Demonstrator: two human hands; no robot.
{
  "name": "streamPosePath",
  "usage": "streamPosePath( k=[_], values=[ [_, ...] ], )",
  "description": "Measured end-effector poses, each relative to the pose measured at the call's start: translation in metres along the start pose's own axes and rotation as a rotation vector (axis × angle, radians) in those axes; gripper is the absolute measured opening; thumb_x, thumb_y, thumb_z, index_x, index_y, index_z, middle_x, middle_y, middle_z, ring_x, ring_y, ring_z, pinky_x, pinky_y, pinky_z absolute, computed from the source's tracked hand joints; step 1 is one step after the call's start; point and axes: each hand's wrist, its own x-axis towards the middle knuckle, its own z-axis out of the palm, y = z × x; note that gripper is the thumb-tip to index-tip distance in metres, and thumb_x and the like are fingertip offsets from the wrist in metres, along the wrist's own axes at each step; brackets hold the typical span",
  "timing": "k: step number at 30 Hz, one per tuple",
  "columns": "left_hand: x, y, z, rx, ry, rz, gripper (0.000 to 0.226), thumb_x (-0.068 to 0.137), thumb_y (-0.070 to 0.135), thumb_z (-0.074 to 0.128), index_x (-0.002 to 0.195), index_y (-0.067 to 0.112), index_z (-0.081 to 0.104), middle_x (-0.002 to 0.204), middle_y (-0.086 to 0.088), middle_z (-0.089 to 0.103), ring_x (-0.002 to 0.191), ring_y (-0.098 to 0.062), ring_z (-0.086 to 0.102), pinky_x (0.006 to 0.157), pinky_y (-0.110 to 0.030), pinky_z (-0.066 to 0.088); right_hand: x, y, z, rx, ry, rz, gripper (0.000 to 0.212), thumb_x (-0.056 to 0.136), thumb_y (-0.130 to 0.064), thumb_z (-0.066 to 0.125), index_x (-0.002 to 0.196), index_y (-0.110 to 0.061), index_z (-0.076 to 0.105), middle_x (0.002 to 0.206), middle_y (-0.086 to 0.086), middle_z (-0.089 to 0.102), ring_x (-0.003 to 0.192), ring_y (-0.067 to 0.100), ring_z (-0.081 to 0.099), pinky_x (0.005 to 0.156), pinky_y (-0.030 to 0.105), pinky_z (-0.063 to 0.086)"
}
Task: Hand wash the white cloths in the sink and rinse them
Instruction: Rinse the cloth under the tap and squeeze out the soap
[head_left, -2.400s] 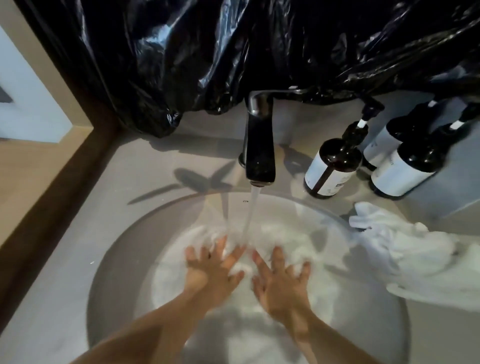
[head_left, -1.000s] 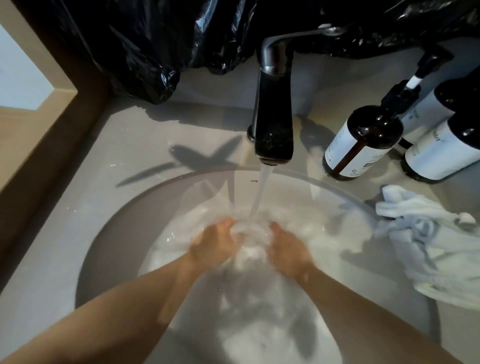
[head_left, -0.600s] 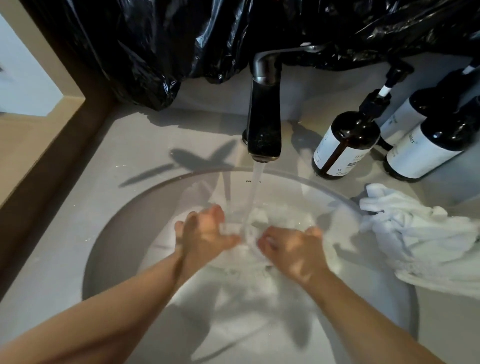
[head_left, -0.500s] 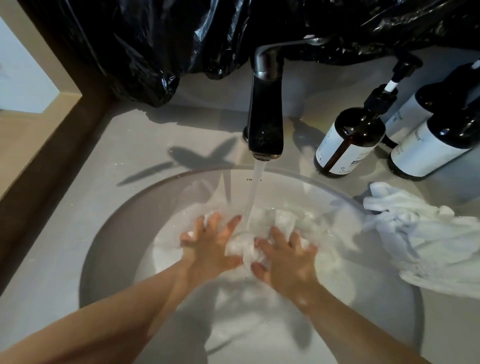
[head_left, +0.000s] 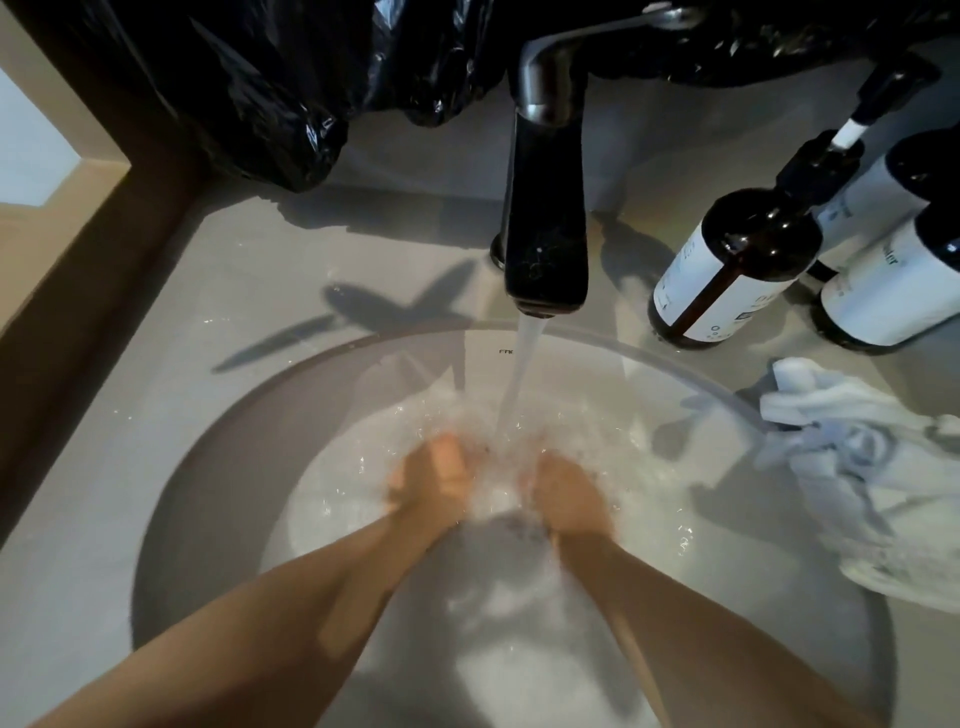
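Observation:
A white cloth (head_left: 493, 493) lies bunched in the water of the round sink (head_left: 208, 493), right under the running stream from the dark faucet (head_left: 545, 234). My left hand (head_left: 431, 480) and my right hand (head_left: 569, 496) both grip this cloth, fingers curled into it, one on each side; both are blurred by motion. Much of the cloth is hidden under foam and splashing water. A second pile of white cloths (head_left: 857, 467) lies on the counter at the sink's right rim, apart from my hands.
Three dark pump bottles with white labels (head_left: 727, 275) stand at the back right of the grey counter (head_left: 234, 322). A black plastic bag (head_left: 285, 78) hangs behind the faucet. A wooden ledge (head_left: 78, 249) borders the left.
Half a second ago my fingers were spread flat on the cloth. Now both hands have closed round it and squeeze it together under the stream.

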Motion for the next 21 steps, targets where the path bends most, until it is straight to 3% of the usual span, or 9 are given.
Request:
streamPosePath(
  k=[2,5,8,14,16,17,18,19,21],
  values=[
    [-0.003,-0.001,-0.014,-0.161,-0.111,0.093,0.024,0.096,0.017,0.047,0.105,0.003,0.063,0.097,-0.013,0.064,0.081,-0.020,0.052,0.069,-0.025,0.040,-0.005,-0.003,-0.007,0.072,0.029,-0.037,0.021,0.098,-0.015,0.043,0.107,-0.018,0.060,0.101,0.006,0.062,0.106,0.027,0.060,0.080,0.024,0.039],
    [-0.008,-0.008,-0.046,-0.378,-0.199,0.275,0.029,0.098,0.023,0.049,0.091,0.001,0.066,0.083,-0.010,0.061,0.076,-0.023,0.058,0.067,-0.030,0.046,-0.018,-0.005,-0.023,0.291,0.064,-0.028,0.046,0.101,-0.041,0.030,0.118,-0.014,0.063,0.110,0.008,0.066,0.107,0.026,0.060,0.093,0.030,0.043],
    [-0.021,-0.013,-0.080,-0.303,-0.316,0.440,0.037,0.097,0.036,0.048,0.074,0.008,0.056,0.070,0.001,0.052,0.065,-0.010,0.050,0.066,-0.023,0.040,-0.038,0.000,-0.052,0.417,0.021,-0.042,0.051,0.096,-0.050,0.037,0.110,-0.011,0.067,0.082,0.007,0.069,0.072,0.020,0.063,0.081,0.033,0.050],
    [-0.041,-0.010,-0.106,-0.002,-0.046,0.704,0.033,0.076,0.057,0.044,0.054,0.032,0.047,0.061,0.009,0.046,0.065,-0.010,0.049,0.063,-0.023,0.036,-0.072,-0.018,-0.086,-0.212,0.142,-0.108,0.034,0.091,-0.054,0.039,0.082,-0.025,0.055,0.097,-0.003,0.064,0.103,0.022,0.058,0.098,0.038,0.037],
    [-0.039,-0.010,-0.083,0.216,0.066,0.856,0.031,0.076,0.050,0.039,0.084,0.037,0.066,0.098,0.000,0.063,0.096,-0.022,0.061,0.079,-0.032,0.048,-0.072,-0.014,-0.061,-0.529,0.137,-0.173,0.035,0.094,-0.051,0.036,0.124,-0.038,0.046,0.139,0.001,0.045,0.128,0.022,0.041,0.105,0.044,0.024],
    [-0.038,-0.013,-0.069,0.369,-0.024,0.821,0.046,0.085,0.048,0.036,0.124,0.035,0.057,0.136,-0.009,0.049,0.124,-0.027,0.049,0.098,-0.042,0.043,-0.069,-0.007,-0.044,-0.604,0.093,-0.179,0.051,0.095,-0.051,0.033,0.144,-0.039,0.024,0.156,0.002,0.021,0.139,0.024,0.026,0.109,0.048,0.019],
    [-0.038,-0.017,-0.058,0.504,-0.139,0.716,0.057,0.094,0.046,0.032,0.149,0.030,0.024,0.158,-0.007,0.016,0.142,-0.027,0.023,0.113,-0.047,0.025,-0.065,-0.001,-0.028,-0.641,0.027,-0.162,0.061,0.096,-0.051,0.030,0.149,-0.039,0.001,0.160,0.001,-0.004,0.145,0.027,0.011,0.111,0.052,0.015],
    [-0.037,-0.023,-0.046,0.600,-0.273,0.593,0.064,0.099,0.047,0.027,0.151,0.029,-0.004,0.160,0.000,-0.010,0.146,-0.026,0.003,0.117,-0.046,0.008,-0.062,0.004,-0.016,-0.650,-0.024,-0.155,0.065,0.097,-0.050,0.027,0.148,-0.038,-0.011,0.158,0.001,-0.020,0.146,0.030,0.002,0.112,0.054,0.011],
    [-0.040,-0.029,-0.033,0.547,-0.243,0.576,0.069,0.099,0.049,0.026,0.149,0.026,-0.016,0.157,0.000,-0.018,0.146,-0.031,0.005,0.117,-0.047,0.008,-0.054,0.013,0.004,-0.603,-0.092,-0.158,0.068,0.098,-0.050,0.025,0.148,-0.033,-0.017,0.156,0.003,-0.027,0.145,0.030,0.005,0.113,0.049,0.014]
  ],
)
